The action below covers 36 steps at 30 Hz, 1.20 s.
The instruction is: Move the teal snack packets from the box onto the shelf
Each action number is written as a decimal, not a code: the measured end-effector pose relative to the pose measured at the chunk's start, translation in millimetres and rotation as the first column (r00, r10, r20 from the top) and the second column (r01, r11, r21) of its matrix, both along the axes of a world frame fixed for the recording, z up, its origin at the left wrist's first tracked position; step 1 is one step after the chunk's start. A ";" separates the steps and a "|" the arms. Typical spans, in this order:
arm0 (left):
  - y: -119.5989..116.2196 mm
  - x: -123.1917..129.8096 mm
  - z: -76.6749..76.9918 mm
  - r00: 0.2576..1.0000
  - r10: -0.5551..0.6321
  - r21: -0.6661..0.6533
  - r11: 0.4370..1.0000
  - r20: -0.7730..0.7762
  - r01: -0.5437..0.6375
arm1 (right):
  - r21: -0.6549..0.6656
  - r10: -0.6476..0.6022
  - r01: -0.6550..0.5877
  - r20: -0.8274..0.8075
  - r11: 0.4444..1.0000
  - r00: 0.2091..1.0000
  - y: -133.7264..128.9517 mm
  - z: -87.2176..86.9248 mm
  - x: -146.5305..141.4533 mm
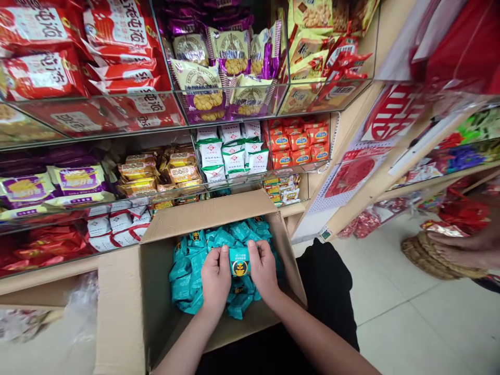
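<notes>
Between my two hands is a small teal snack packet (239,261) with a yellow and black round emblem facing up. My left hand (217,276) pinches its left end, thumb on top. At its right end my right hand (263,268) grips it the same way. Both hands are over an open cardboard box (211,211) that holds many loose teal packets (187,276) of the same look. The fingers beneath the held packet are hidden.
Glass-fronted shelves (234,117) rise behind the box, stocked with red, purple, white and orange snack packs (300,140). An open box flap (117,312) sticks out at left. On the tiled floor (394,323) at right, another person's foot (449,250) is near a woven straw item (425,258).
</notes>
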<state>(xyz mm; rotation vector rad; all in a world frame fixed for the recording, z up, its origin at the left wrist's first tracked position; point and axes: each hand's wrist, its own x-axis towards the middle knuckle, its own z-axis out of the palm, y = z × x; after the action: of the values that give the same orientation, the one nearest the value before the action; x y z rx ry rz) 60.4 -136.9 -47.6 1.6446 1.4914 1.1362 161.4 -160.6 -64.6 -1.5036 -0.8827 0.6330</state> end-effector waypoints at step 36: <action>137.2 -51.0 54.3 0.161 -0.522 -0.364 0.753 -0.838 0.549 | -0.237 0.452 -0.400 0.642 0.885 0.619 125.3 46.7 121.4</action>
<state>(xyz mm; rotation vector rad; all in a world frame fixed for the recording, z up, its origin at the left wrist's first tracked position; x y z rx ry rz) 9.4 0.3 6.7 2.7377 1.1383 -0.3469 282.7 -35.3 -17.9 -1.6206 -1.8627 0.4310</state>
